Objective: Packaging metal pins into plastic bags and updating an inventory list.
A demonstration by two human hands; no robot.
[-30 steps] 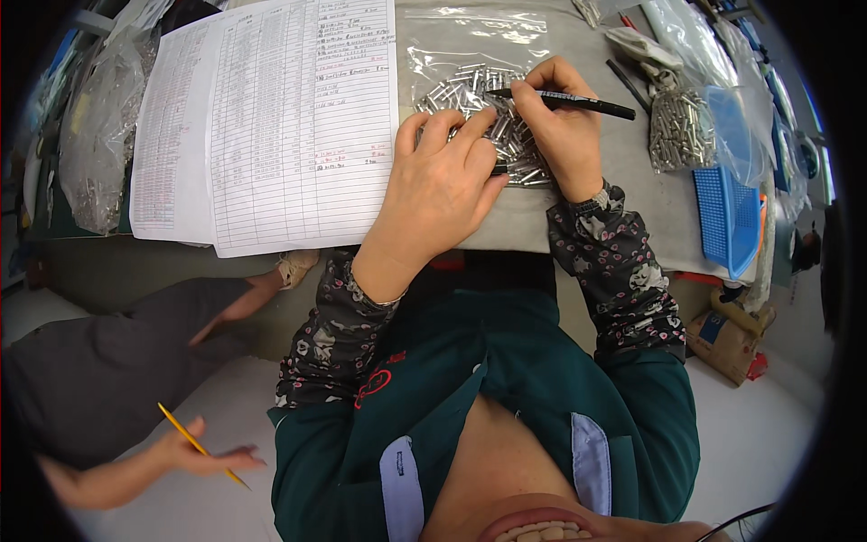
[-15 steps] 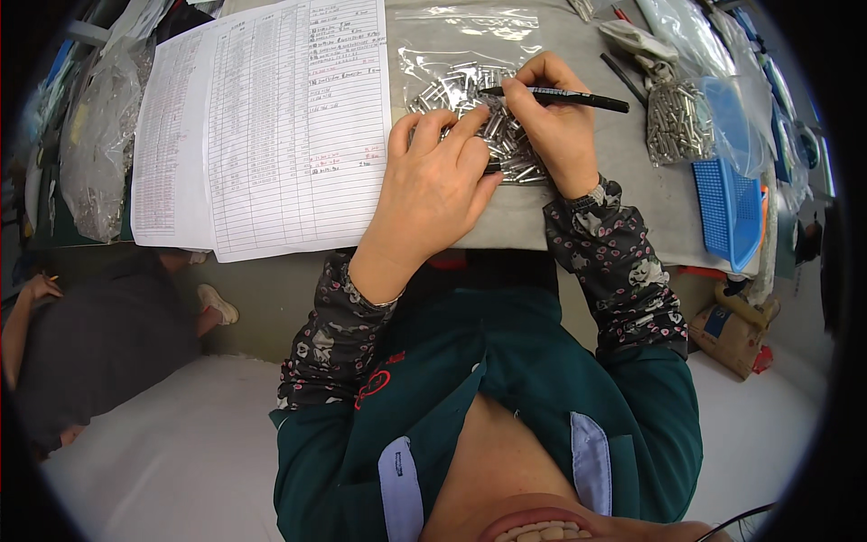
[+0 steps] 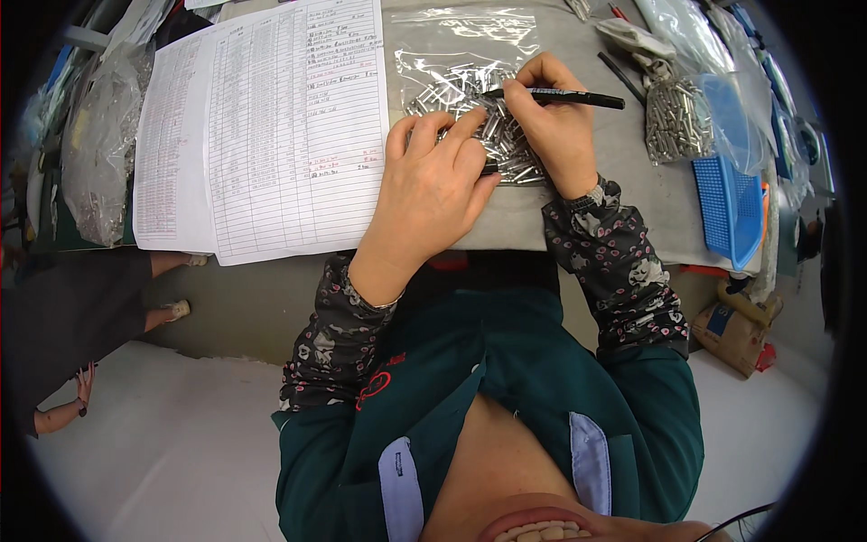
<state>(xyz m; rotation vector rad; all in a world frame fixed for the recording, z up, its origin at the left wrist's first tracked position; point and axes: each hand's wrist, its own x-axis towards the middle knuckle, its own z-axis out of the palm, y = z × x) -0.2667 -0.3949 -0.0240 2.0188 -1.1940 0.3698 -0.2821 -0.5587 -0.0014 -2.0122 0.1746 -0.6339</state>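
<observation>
A clear zip bag point(image 3: 465, 45) full of small metal pins point(image 3: 515, 163) lies on the table in front of me. My right hand point(image 3: 555, 126) grips a black marker point(image 3: 587, 98), its tip pointing left, at or close to the bag's surface. My left hand point(image 3: 433, 181) rests over the bag's lower left part, fingers bent against the plastic. A short black piece, apparently the marker's cap point(image 3: 490, 167), sticks out between its thumb and fingers; the rest of it is hidden.
Printed sheets with handwriting point(image 3: 271, 199) cover the table left of the bag. Right stand another bag of metal pins point(image 3: 677, 122), a blue basket point(image 3: 730, 212) and a black pen point(image 3: 621, 76). Plastic bags point(image 3: 97, 154) lie far left. Another person point(image 3: 77, 316) is at the left edge.
The person at the left has shifted further out to the left, and their lower hand now shows. My hands, the marker and the bag have barely moved.
</observation>
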